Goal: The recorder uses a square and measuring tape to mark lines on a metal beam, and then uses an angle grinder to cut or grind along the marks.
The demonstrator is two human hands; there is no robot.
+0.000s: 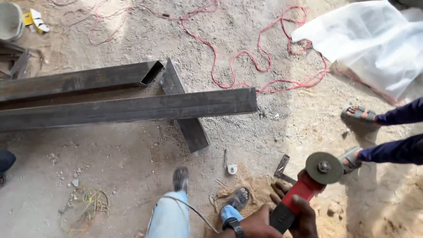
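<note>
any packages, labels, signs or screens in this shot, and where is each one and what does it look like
Small packet: top left on the sandy ground beside a grey bucket; yellow and white, crumpled.
White plastic sack: top right on the ground; large, translucent, wrinkled.
No signs or screens show.

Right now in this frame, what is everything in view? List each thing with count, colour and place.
steel box beams: two, dark grey, lying lengthwise on the ground at left.
steel crosspiece: one, dark grey, under the beams, angled.
power cable: one, red, looping over the sand at top.
plastic sheet: one, white, top right.
bucket: one, pale grey, top left corner.
try square: one, metal, on the ground near the grinder.
wire tangle: one, yellow, bottom left.
another person's sandalled feet: two, dark blue trousers, right edge.
angle grinder: one, red and black with grey disc, held by both hands.
own sandalled feet: two, pale blue trousers, bottom centre.
left hand: on the grinder body.
right hand: around the grinder.
</note>
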